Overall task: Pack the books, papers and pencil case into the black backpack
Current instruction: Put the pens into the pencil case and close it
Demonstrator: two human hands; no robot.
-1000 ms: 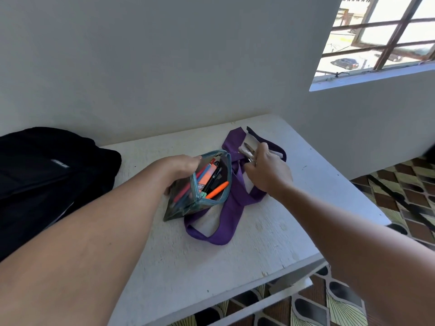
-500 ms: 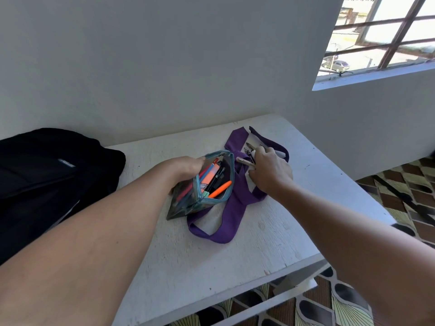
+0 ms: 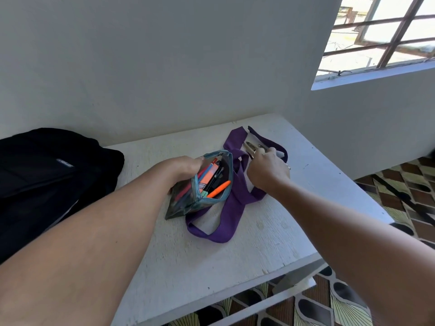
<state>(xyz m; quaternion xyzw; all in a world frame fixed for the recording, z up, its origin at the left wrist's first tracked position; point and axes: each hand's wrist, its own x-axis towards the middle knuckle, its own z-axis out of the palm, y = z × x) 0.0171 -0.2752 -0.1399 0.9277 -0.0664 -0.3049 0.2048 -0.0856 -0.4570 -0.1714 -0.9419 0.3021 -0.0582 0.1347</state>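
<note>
The pencil case (image 3: 202,184) lies unzipped on the white table (image 3: 235,255), left hand (image 3: 186,167) gripping its rim, right hand (image 3: 267,170) curled around loose pens (image 3: 250,148); the black backpack (image 3: 47,180) waits apart, apparently unpacked.

the pencil case (image 3: 200,187) sits near the middle of the frame on the white table; it is a see-through pouch with a teal zip edge, unzipped and gaping toward the right; inside lie an orange pen, a pale orange marker, red and blue pens and dark ones, packed side by side; the black backpack (image 3: 47,184) slumps at the left edge of the frame, dark fabric with a small pale label on its upper face.
</note>
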